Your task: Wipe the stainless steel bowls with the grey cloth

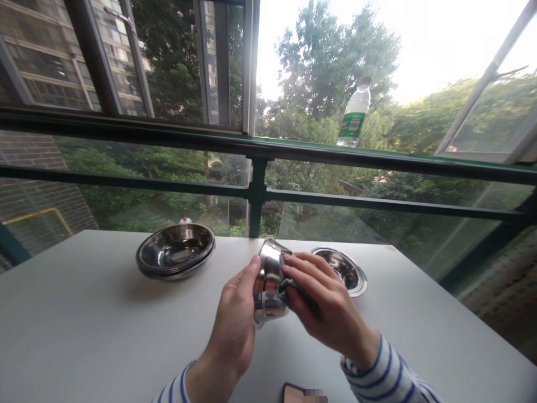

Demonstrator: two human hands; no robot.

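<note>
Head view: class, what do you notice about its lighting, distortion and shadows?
Head view: the sky is blown out white; the railing bows slightly from wide-angle distortion; the held bowl glints with reflections; the stacked bowls throw a soft shadow on the table.

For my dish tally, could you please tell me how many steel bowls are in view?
3 seen: a held bowl between left hand and right hand; a right bowl on the table; a top bowl of a left stack, possibly hiding more.

You have stacked steel bowls point(175, 251) by the tabletop's point(84, 324) far edge, 1 bowl point(347, 271) right of them, a phone point(293, 393) at its near edge
</note>
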